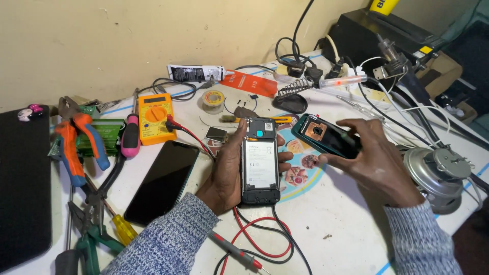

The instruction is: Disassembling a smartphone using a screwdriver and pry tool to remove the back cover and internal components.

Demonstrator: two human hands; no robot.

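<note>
The left hand [226, 170] was wrapped around an opened phone [260, 165] with its back off, thumb on one long edge and fingers on the other, the white battery label facing up above a small blue tab. The right hand [374, 160] pinched the dark teal back cover [326, 135] just beside it, tilted, its round camera opening showing. Both sat over a round printed mat [300, 175] with food pictures on the white table [336, 224].

Toward the wall lay a white-and-black glue tube [196, 73] beside a flat orange-red card [249, 83], and a small roll of solder wire [213, 100]. A yellow multimeter [156, 118] stood left of them, its red and black leads [257, 237] looping under the left wrist. A green pack [107, 135] lay under orange-and-blue pliers [76, 142], next to a pink-handled screwdriver [130, 135].

A second phone [163, 181] lay face up beside the left forearm, and a dark tablet [23, 183] reached the table's left edge. A grey motor [440, 175] crowded the right edge; the bare patch lay in front, between the sleeves
</note>
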